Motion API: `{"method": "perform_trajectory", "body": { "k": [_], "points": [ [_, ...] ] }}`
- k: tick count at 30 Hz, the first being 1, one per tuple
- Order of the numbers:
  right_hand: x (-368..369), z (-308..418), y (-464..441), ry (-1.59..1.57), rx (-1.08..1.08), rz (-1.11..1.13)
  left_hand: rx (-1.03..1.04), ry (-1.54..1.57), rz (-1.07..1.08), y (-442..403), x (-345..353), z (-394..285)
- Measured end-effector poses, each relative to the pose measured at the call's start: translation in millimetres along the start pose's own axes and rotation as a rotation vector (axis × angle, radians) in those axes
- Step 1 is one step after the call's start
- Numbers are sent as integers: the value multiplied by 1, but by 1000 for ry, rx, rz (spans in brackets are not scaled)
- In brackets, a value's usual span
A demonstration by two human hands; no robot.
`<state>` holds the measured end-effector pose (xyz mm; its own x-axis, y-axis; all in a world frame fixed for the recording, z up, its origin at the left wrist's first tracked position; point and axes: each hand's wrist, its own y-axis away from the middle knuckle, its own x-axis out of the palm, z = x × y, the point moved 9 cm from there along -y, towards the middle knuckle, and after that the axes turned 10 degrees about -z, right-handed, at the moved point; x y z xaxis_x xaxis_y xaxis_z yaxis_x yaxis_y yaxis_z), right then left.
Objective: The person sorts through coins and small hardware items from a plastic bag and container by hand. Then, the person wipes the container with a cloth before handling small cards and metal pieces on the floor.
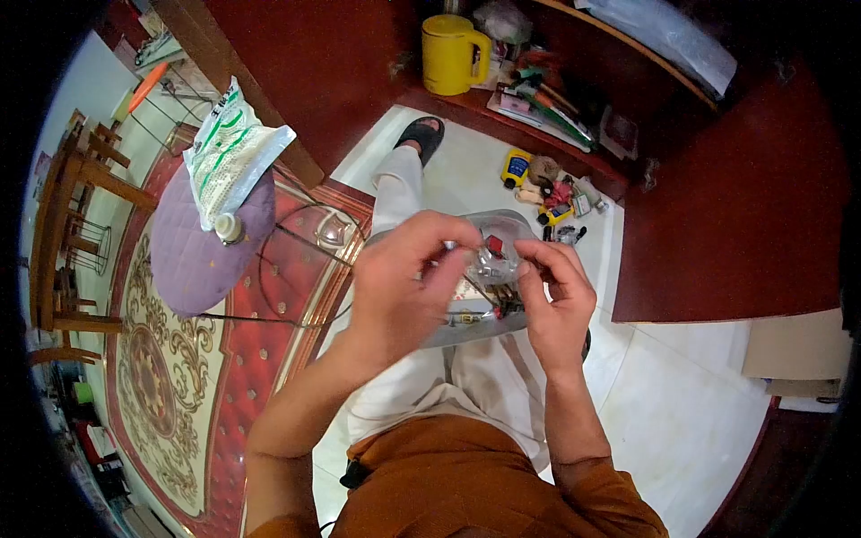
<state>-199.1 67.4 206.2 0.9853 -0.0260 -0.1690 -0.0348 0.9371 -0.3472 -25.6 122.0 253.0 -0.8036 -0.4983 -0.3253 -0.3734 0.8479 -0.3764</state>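
Between my two hands is a small clear plastic bag [492, 269], crinkled and shiny, with something red at its upper part; whether the red piece is inside or behind it I cannot tell. My left hand [408, 282] pinches the bag's left side and is slightly blurred. On the other side, my right hand [558, 300] grips its edge between thumb and fingers. Below them, a grey plastic bin [439, 337] rests at my lap, holding several small items partly hidden by my hands.
Several small things, including a blue-and-yellow bottle [516, 168], lie on the floor ahead. Behind them an open dark red cabinet [717, 206] holds a yellow jug [448, 56]. At left, a purple stool [211, 260] carries a white-and-green bag [231, 152].
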Motion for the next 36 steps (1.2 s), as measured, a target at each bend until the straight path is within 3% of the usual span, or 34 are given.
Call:
{"method": "perform_trajectory", "body": {
  "k": [4,7,10,13,16,20,23,27,28,32,36],
  "points": [
    [-2,0,0,19,20,-14,245,-42,17,-9,21,-17],
    [-7,0,-3,48,-7,-32,202,-146,-168,-15,6,-12],
    [-2,4,-4,29,-12,2,183,-360,-196,-22,5,-7],
    [11,16,-8,5,-43,68,-305,55,96,-22,31,60],
    [16,25,-12,-84,-49,155,-461,231,-5,-14,14,52],
    [6,35,-24,-306,-60,149,-475,314,-162,-6,-20,33],
    [-9,13,-31,-308,110,43,-425,240,-206,-1,-33,48],
    [4,-1,-20,246,-55,296,-404,144,-256,10,-39,69],
    [14,0,-14,354,-179,389,-400,150,-281,12,-42,70],
    [53,1,14,652,-386,640,-365,155,-316,16,-45,68],
    [71,-27,22,968,-391,747,-352,185,-270,22,-42,73]
  ]
}}
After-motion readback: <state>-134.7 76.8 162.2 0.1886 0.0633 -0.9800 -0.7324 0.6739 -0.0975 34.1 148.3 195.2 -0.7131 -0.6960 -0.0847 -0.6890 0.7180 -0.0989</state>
